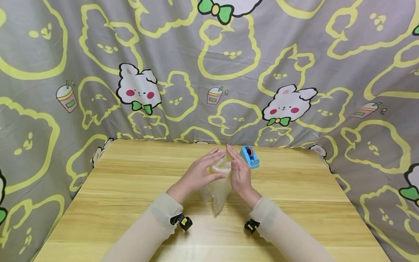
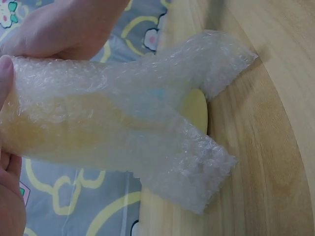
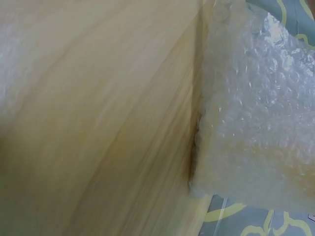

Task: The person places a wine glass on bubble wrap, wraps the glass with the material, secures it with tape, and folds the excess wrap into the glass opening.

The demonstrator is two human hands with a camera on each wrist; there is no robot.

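Observation:
A bundle of clear bubble wrap [image 1: 220, 185] stands on the table between both hands. Through the plastic shows something yellowish, and a rounded yellow edge [image 2: 197, 110] peeks out among the loose flaps near the tabletop. What the wrapped thing is cannot be told. My left hand [image 1: 199, 173] curves around the bundle's upper part, thumb in front and fingers behind. On the other side my right hand [image 1: 241, 174] lies along the wrap with fairly straight fingers pointing up. The right wrist view shows the bubble wrap [image 3: 266, 108] but no hand.
A blue tape dispenser [image 1: 250, 157] with a roll in it stands just beyond the right hand. The wooden table [image 1: 131, 174] runs back to a grey curtain [image 1: 183, 54] with yellow cartoon outlines, which also hangs along both sides.

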